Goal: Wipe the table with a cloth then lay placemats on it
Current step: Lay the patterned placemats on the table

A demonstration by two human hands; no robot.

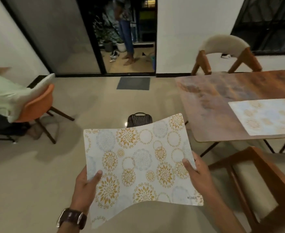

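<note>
I hold a floral placemat [138,165] flat by its side edges, left hand [84,190] and right hand [197,172] pinching it, ready for the table [214,98] at two o'clock, beside the laid placemat [264,116].

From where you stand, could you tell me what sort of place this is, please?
Most likely a home dining room: a wooden dining table with a floral placemat already laid on it, cushioned wooden chairs around it, and a glass sliding door to a balcony with potted plants.

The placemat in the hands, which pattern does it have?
Head view: the placemat is white with gold and pale blue floral circles.
</note>
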